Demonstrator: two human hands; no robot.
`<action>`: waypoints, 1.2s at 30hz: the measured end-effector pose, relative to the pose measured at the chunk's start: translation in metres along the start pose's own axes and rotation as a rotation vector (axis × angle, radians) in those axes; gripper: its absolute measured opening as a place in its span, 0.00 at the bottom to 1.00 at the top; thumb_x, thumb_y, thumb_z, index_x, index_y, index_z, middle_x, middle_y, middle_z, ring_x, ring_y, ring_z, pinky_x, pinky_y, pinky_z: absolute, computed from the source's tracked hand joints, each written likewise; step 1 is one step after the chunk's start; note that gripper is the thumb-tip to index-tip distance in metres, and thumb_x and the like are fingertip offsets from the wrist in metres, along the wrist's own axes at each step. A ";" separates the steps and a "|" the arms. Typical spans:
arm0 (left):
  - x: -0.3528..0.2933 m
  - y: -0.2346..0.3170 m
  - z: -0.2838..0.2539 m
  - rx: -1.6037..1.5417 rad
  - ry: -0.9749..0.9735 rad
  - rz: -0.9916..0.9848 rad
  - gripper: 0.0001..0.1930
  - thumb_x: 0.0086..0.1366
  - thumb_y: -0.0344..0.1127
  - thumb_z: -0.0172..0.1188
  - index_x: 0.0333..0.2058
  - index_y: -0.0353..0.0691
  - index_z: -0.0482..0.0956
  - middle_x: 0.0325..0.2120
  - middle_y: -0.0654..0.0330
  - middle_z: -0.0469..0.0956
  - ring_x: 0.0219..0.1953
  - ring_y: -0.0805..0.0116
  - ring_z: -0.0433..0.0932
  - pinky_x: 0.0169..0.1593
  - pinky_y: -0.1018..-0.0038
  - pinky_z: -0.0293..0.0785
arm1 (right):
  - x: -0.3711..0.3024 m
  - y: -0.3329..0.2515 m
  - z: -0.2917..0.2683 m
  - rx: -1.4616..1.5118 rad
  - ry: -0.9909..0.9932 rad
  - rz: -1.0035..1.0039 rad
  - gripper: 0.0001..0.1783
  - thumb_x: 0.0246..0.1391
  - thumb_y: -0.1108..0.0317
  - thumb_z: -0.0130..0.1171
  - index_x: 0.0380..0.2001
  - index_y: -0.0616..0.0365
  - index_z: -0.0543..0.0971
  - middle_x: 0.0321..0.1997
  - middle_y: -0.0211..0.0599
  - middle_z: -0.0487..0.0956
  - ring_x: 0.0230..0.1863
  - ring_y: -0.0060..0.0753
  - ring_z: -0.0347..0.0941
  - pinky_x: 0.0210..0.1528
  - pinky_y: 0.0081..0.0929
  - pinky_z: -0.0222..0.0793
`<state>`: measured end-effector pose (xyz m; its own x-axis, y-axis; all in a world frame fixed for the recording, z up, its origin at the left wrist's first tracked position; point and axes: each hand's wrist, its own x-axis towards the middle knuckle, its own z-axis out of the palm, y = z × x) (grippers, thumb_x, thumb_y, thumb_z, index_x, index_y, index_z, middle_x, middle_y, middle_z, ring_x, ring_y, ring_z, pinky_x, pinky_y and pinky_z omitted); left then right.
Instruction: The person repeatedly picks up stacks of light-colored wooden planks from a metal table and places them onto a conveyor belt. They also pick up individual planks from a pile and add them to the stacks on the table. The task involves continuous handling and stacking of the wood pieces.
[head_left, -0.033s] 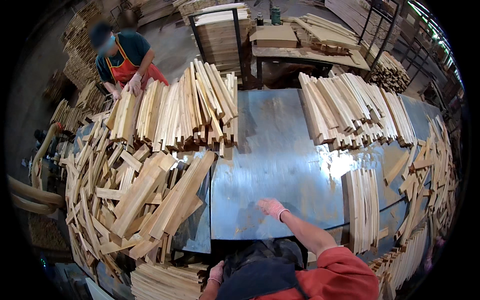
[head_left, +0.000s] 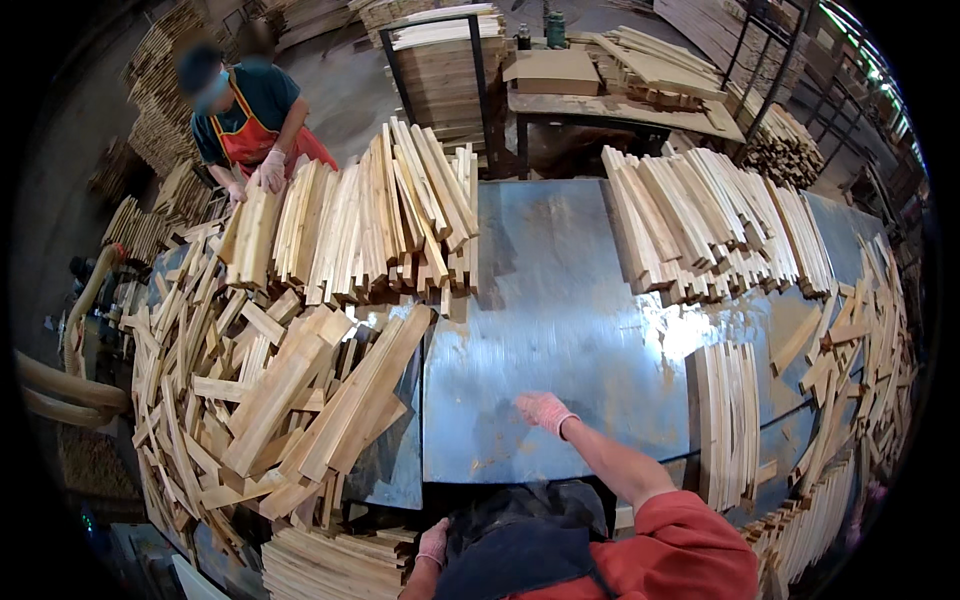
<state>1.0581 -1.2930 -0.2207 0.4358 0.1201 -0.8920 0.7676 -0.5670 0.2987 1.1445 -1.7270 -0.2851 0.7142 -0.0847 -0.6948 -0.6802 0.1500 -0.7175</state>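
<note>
My right hand (head_left: 545,413), in a pale pink glove, reaches over the blue-grey metal table (head_left: 550,330). Its fingers point left, loosely extended, and nothing shows in them. Whether it rests on the metal or hovers just above, I cannot tell. My left hand (head_left: 433,543), gloved too, hangs low beside my dark apron (head_left: 515,555), close to a stack of wooden strips (head_left: 335,562); its fingers are mostly hidden. Right of my right arm, a small row of wooden strips (head_left: 727,425) lies side by side on the table.
Loose wooden pieces (head_left: 285,400) are heaped on the left, with more offcuts (head_left: 845,345) at the far right. Bundled strips (head_left: 375,220) line the back left and another bundle (head_left: 715,225) the back right. A co-worker in a red apron (head_left: 262,130) touches the back-left bundle.
The view has shifted very slightly. Both my hands and the wooden strips stay essentially where they were.
</note>
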 end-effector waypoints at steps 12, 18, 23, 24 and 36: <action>0.050 0.027 0.037 -0.242 0.034 -0.093 0.20 0.71 0.46 0.65 0.46 0.32 0.86 0.41 0.58 0.85 0.44 0.62 0.83 0.51 0.65 0.78 | 0.169 -0.265 -0.059 -0.217 0.454 -0.395 0.43 0.67 0.43 0.54 0.72 0.67 0.66 0.68 0.65 0.75 0.72 0.62 0.69 0.72 0.41 0.64; 0.037 0.027 0.038 -0.459 0.091 -0.132 0.19 0.72 0.46 0.66 0.44 0.31 0.86 0.36 0.60 0.84 0.38 0.68 0.80 0.44 0.69 0.76 | 0.257 -0.325 -0.070 0.100 0.521 -0.421 0.40 0.66 0.46 0.55 0.70 0.66 0.70 0.65 0.66 0.77 0.68 0.61 0.73 0.68 0.42 0.68; 0.041 0.028 0.037 -0.300 0.044 -0.043 0.18 0.71 0.47 0.66 0.39 0.33 0.86 0.33 0.62 0.83 0.35 0.69 0.79 0.43 0.69 0.76 | 0.280 -0.326 -0.078 -0.147 0.597 -0.528 0.22 0.62 0.52 0.59 0.47 0.61 0.83 0.40 0.59 0.85 0.43 0.59 0.82 0.48 0.45 0.77; 0.027 0.050 0.042 -0.234 0.038 -0.032 0.18 0.71 0.47 0.66 0.37 0.34 0.86 0.32 0.62 0.82 0.35 0.69 0.79 0.43 0.69 0.76 | 0.276 -0.331 -0.067 -0.196 0.622 -0.590 0.22 0.62 0.54 0.59 0.49 0.60 0.83 0.39 0.55 0.86 0.40 0.52 0.83 0.47 0.42 0.78; 0.038 0.078 0.037 -0.489 0.014 -0.180 0.15 0.71 0.48 0.65 0.39 0.40 0.86 0.30 0.66 0.80 0.28 0.74 0.73 0.32 0.73 0.67 | 0.195 -0.361 -0.011 -0.349 0.418 -0.610 0.30 0.67 0.46 0.54 0.58 0.61 0.76 0.54 0.59 0.83 0.56 0.66 0.78 0.59 0.53 0.73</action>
<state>1.1175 -1.3627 -0.2438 0.2807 0.1934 -0.9401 0.9592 -0.0899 0.2680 1.5270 -1.8089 -0.1622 0.9017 -0.4232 -0.0890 -0.2535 -0.3506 -0.9016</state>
